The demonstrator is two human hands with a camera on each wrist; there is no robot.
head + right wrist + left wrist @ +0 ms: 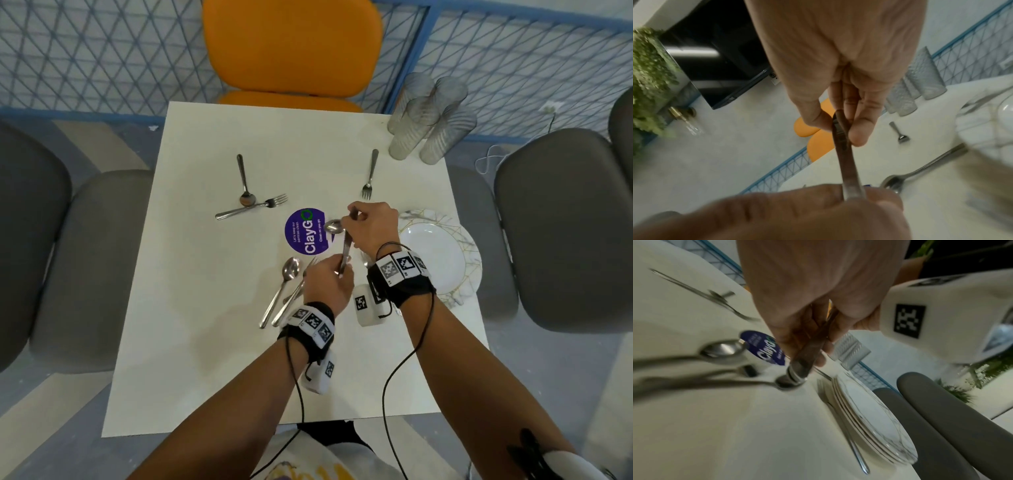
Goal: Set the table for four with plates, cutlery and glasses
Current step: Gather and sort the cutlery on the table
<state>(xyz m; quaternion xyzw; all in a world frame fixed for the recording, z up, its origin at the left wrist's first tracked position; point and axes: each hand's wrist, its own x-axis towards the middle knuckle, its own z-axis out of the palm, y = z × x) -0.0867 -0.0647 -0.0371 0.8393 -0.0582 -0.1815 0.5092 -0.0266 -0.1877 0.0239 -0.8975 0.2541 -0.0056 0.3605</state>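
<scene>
Both hands meet above the middle of the white table. The left hand has its fingers curled around the lower end of a knife, and the right hand pinches the upper end of the same knife between thumb and fingertips. A spoon shows just beside the right hand, its bowl over the edge of the purple round sticker (I cannot tell if the right hand holds it too, or if it lies on the table).

To the left of the left hand, a second spoon and a fork lie side by side on the table. Farther away, a third spoon lies with its bowl touching a second fork, and a third fork lies alone near the far right.

A stack of plates with gold lines on the rim stands at the right edge of the table, just beside the right wrist. Four ribbed glasses stand together in the far right corner. An orange chair is at the far side, and grey chairs are at the left and right sides.
</scene>
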